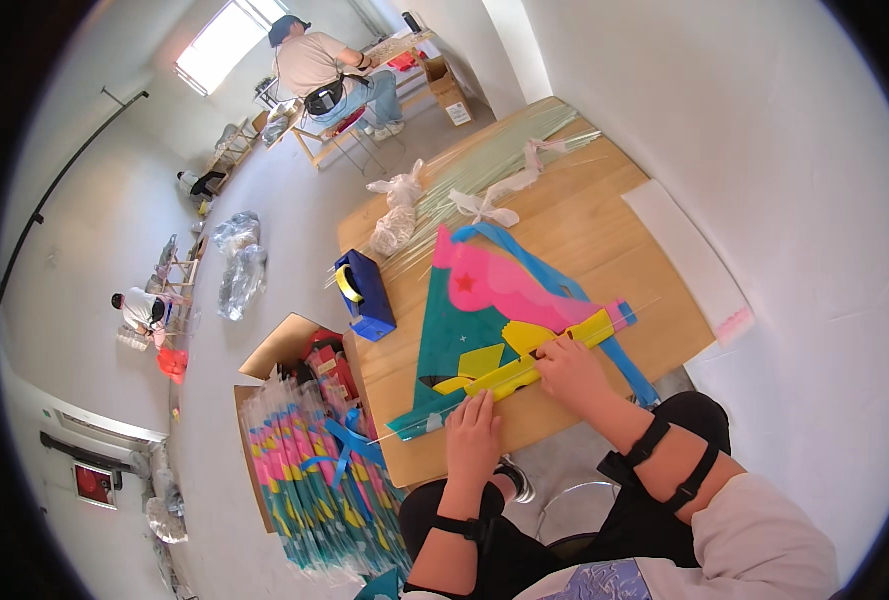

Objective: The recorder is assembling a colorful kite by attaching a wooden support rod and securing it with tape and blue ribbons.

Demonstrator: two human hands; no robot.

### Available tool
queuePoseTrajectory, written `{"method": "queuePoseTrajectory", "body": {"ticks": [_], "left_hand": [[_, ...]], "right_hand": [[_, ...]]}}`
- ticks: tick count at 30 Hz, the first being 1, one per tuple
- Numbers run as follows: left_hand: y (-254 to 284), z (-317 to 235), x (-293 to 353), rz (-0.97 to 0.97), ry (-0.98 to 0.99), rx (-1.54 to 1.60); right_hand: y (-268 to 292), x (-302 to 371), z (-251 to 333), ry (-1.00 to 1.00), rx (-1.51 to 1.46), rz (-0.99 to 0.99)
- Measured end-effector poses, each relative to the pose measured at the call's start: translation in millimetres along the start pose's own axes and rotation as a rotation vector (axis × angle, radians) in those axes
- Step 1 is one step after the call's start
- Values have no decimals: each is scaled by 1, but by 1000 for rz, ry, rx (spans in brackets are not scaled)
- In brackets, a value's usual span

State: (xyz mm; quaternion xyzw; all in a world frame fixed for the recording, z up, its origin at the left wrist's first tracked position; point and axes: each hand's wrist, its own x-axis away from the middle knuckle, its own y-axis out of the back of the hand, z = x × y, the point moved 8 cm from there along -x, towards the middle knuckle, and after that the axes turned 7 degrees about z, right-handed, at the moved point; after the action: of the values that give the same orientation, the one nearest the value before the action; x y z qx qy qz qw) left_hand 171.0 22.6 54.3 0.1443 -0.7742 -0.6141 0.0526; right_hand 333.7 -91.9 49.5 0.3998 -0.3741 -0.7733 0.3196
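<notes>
Edge-folding, it seemed: the colourful sheet (504,290) lay spread on the wooden surface (604,215), and the left hand (474,440) and right hand (569,372) bore down, fingers bent, on its yellow near edge (506,379). Pinched or merely pressed? Impossible to tell! Next, that edge probably wanted even pressure.

A single wide fisheye camera, the left of a side-by-side pair worn on the head, looks steeply down and forward over the wearer's bare hands (474,435), fairly near below it. The pale-brown wooden bench (614,225) runs away from it, aslant in the frame. The view also takes in the smooth white wall (754,140) on the right and, far off at upper left, the bright rectangular window (222,48).
</notes>
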Motion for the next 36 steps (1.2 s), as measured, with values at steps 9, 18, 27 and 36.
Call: {"method": "queuePoseTrajectory", "body": {"ticks": [9,18,27,36], "left_hand": [[0,-11,-4,35,30,-87],[1,-22,-15,-7,53,-228],[-3,-4,-18,-26,46,-61],[-26,-9,-17,-141,120,-182]], "right_hand": [[-3,9,4,-23,-77,151],[2,8,11,8,-6,96],[5,4,26,43,60,125],[7,-27,24,-64,21,397]]}}
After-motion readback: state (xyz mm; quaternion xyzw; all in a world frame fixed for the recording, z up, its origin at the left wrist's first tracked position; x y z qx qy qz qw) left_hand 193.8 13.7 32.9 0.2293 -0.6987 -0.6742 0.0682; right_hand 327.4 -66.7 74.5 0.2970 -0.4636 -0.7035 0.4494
